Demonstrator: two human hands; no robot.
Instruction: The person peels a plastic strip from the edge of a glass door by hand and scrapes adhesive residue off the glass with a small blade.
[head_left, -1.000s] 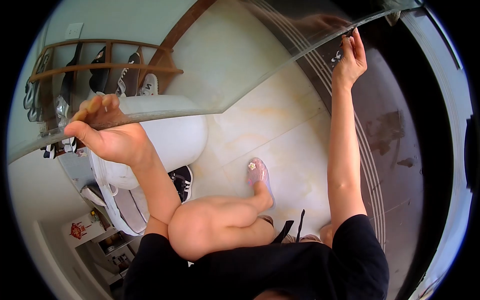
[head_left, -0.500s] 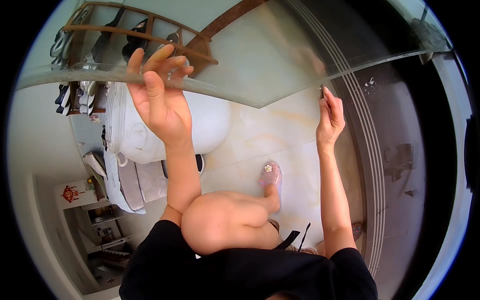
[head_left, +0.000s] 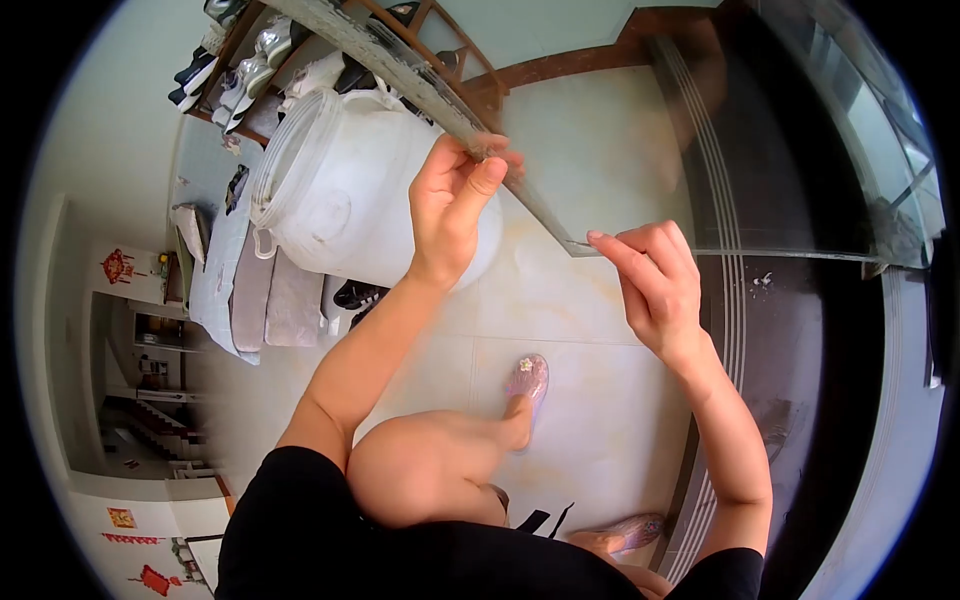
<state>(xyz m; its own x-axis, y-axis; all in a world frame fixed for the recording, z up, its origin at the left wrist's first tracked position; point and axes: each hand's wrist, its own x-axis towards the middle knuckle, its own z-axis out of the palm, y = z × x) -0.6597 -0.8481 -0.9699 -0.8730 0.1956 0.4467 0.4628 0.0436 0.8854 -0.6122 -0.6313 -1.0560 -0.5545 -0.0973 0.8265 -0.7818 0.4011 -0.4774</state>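
A large clear glass pane [head_left: 600, 150] stands before me, its corner pointing toward me. Along its left edge runs a grey, rough strip of residue. My left hand [head_left: 450, 205] grips that edge, thumb on the near side and fingertips seen through the glass. Just right of the corner, my right hand [head_left: 655, 285] pinches a small, thin dark object whose tip touches or nearly touches the edge; I cannot make out what it is. White crumbs [head_left: 763, 281] lie on the dark surface [head_left: 800, 350] to the right.
A white barrel [head_left: 350, 190] lies on its side at the left, below a wooden shoe rack [head_left: 480, 75] with several shoes. Grey cushions [head_left: 295, 300] are beside it. My feet in clear shoes [head_left: 533, 378] rest on the tiled floor [head_left: 580, 400].
The glass corner now appears lower and farther right. My left hand has moved right along the edge and closed on it. My right hand has come down beside the corner.
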